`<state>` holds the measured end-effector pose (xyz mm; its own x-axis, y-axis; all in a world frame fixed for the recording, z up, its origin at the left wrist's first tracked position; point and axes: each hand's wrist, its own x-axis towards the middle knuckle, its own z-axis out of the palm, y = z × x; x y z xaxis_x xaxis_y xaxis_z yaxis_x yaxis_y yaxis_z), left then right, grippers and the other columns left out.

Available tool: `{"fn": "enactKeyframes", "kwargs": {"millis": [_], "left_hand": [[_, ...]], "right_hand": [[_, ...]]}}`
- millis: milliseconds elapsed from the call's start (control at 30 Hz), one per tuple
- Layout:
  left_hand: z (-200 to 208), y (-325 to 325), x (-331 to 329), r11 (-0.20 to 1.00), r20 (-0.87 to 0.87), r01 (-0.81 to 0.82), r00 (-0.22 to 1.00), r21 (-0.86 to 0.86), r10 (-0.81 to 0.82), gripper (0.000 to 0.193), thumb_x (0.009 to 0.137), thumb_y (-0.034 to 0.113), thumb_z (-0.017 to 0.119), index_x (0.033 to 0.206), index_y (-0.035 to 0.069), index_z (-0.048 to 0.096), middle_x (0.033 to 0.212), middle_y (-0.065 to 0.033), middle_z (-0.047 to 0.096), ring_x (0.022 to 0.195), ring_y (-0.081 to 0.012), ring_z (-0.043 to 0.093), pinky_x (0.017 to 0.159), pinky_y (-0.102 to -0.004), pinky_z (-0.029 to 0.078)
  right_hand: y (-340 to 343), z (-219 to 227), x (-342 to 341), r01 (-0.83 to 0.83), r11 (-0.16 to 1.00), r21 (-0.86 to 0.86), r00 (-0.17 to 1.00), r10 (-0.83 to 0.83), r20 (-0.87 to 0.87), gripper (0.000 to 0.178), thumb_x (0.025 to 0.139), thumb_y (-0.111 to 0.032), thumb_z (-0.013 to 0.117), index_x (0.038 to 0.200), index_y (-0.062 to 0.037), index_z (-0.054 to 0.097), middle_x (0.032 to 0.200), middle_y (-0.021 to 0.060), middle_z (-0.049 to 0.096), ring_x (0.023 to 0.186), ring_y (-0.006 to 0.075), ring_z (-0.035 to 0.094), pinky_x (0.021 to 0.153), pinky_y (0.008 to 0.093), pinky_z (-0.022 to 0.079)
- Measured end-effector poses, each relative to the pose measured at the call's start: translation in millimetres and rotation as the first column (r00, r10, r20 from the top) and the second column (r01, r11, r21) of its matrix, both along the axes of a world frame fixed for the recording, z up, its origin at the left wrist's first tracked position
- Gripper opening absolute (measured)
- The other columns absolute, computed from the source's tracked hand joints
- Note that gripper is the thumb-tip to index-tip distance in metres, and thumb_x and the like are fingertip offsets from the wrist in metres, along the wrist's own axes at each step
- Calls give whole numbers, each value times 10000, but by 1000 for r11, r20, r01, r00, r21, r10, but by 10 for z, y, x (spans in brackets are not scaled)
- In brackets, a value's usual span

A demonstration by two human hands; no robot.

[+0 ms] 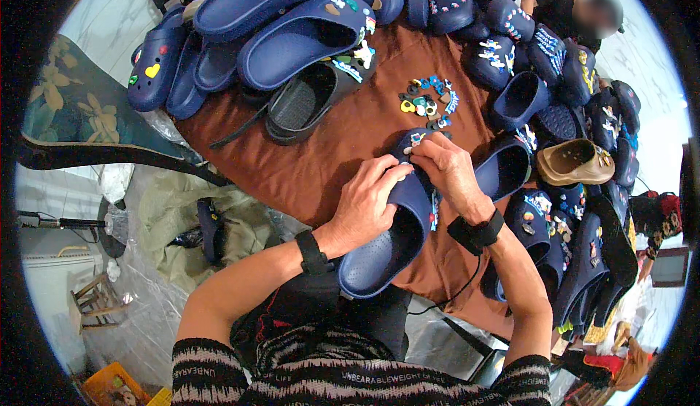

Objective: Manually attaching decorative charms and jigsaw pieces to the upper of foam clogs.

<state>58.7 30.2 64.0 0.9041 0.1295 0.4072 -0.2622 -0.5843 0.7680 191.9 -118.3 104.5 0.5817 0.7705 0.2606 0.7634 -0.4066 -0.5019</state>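
A navy foam clog (383,253) lies over the near edge of the cloth, its heel toward me and its toe pointing away. My left hand (366,196) is closed round the toe part from the left side. Over the top of the toe, my right hand (443,171) has its fingers pinched together at a small shoe charm (417,139); the fingertips partly hide it. Just beyond the toe is a loose pile of colourful charms (424,103) on the cloth.
The brown cloth (321,173) covers the table. Navy clogs (292,49) are heaped at the far left, with a black one (302,100) in front. More decorated clogs crowd the right, among them a tan clog (574,162). A chair (87,107) stands left; another person sits at the far right.
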Motion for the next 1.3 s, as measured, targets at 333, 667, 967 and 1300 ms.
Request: {"fn": "enactKeyframes", "kwargs": {"millis": [333, 667, 967, 1300], "left_hand": [[-1, 2, -12, 1000, -7, 6, 1000, 18, -5, 574, 687, -77, 570, 1248, 40, 602, 1246, -167, 556, 1187, -391, 528, 1046, -466, 437], [-17, -9, -4, 998, -8, -4, 1000, 60, 5, 575, 677, -64, 585, 1243, 32, 603, 1242, -163, 550, 1185, -388, 521, 1039, -462, 441], [-41, 18, -17, 998, 10, -9, 1000, 69, 8, 564, 677, -77, 571, 1230, 33, 604, 1228, -162, 556, 1181, -384, 527, 1036, -456, 446], [1, 8, -10, 999, 24, -1, 1000, 42, 0, 555, 689, -81, 573, 1230, 38, 605, 1226, -163, 569, 1185, -380, 541, 1037, -453, 451]], "right_hand": [[-114, 72, -120, -72, 997, -31, 987, 76, 143, 191, 868, -108, 682, 1055, -74, 704, 978, 100, 628, 937, 319, 639, 767, 430, 540], [-194, 99, -77, -151, 966, -211, 975, 181, 130, 279, 913, -234, 652, 1153, -99, 694, 1045, 75, 620, 964, 294, 588, 828, 421, 507], [-140, 136, -37, -104, 947, -305, 975, 157, 155, 306, 945, -241, 635, 1210, -97, 687, 1052, 78, 644, 1019, 299, 591, 887, 424, 488], [-115, 68, 228, -122, 992, -25, 920, 103, -378, 217, 911, -4, 648, 1117, -15, 714, 1029, 123, 693, 977, 216, 656, 885, 350, 511]]}}
